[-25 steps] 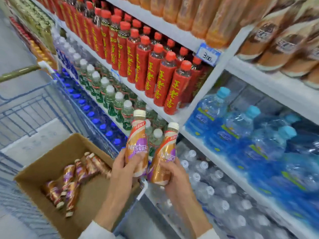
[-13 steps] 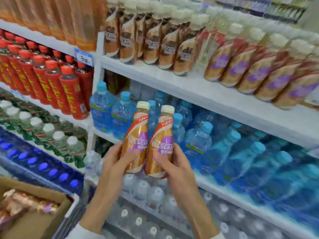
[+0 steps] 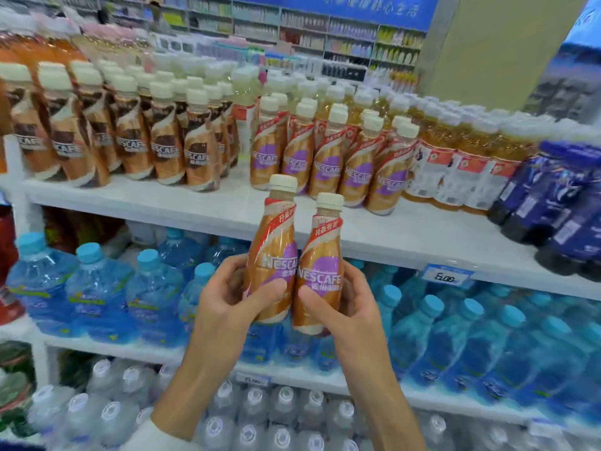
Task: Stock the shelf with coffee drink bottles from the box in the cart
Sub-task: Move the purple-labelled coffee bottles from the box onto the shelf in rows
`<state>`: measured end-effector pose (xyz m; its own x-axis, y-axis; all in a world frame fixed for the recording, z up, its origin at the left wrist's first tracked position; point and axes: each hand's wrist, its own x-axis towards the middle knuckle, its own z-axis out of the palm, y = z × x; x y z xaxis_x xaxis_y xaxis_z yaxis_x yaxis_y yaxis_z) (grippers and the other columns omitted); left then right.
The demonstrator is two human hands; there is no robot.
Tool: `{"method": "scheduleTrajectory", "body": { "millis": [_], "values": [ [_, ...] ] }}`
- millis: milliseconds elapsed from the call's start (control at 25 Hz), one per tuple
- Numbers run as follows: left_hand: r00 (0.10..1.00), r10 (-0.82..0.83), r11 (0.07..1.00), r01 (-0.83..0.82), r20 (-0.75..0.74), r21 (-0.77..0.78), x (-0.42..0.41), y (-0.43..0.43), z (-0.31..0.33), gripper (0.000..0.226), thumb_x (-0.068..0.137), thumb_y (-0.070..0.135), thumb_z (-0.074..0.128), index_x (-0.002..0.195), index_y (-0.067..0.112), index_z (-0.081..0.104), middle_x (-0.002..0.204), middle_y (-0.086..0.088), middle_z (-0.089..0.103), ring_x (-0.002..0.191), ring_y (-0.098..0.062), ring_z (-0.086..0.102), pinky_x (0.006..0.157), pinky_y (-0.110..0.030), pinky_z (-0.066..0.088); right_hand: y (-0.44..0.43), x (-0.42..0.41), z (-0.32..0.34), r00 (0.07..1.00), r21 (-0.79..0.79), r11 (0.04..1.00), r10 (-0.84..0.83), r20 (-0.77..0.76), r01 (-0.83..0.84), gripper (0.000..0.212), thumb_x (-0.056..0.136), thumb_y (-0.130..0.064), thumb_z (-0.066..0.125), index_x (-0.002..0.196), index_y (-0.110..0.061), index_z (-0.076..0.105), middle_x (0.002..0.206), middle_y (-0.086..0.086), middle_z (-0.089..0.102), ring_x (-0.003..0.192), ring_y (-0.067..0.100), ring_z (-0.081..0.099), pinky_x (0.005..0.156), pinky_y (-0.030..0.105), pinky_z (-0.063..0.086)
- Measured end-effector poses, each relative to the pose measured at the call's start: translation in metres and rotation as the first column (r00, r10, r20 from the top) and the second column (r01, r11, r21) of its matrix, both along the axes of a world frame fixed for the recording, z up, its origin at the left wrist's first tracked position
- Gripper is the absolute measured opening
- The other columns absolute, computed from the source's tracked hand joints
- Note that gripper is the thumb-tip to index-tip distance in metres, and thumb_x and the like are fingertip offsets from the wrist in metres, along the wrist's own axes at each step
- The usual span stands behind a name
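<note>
My left hand grips one gold-and-purple coffee drink bottle with a cream cap. My right hand grips a second, matching bottle. Both bottles stand upright, side by side and touching, just below the front edge of the white shelf. On that shelf, straight behind them, stands a row of the same purple-label coffee bottles. The box and the cart are out of view.
Brown-label coffee bottles fill the shelf's left part, amber tea bottles and dark blue bottles its right. Blue-capped water bottles fill the shelf below, clear white-capped bottles the lowest one. A price tag hangs on the shelf edge.
My view has swung up and right from the cart's box to the coffee shelf. Both hands have carried their bottles up toward that shelf, keeping the same grip.
</note>
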<state>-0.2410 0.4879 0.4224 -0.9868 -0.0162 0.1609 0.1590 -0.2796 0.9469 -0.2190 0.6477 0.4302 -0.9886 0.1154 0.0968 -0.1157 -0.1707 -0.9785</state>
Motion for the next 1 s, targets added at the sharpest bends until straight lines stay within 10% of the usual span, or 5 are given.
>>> {"method": "scheduleTrajectory", "body": {
  "millis": [1000],
  "values": [
    [0.988,-0.011,0.915,-0.053,-0.155,-0.400,-0.146,-0.031,0.039,0.050,0.086,0.014,0.079,0.126,0.029,0.053,0.119,0.010,0.068,0.107,-0.002,0.067,0.101,-0.037,0.054,-0.026,-0.143,0.036,0.974,0.275,0.953,-0.066,-0.216,0.126,0.068,0.082,-0.018,0.084,0.132,-0.026,0.037,0.126,-0.008,0.055,0.112,0.006,0.063,0.094,0.027,0.057]
  ]
}}
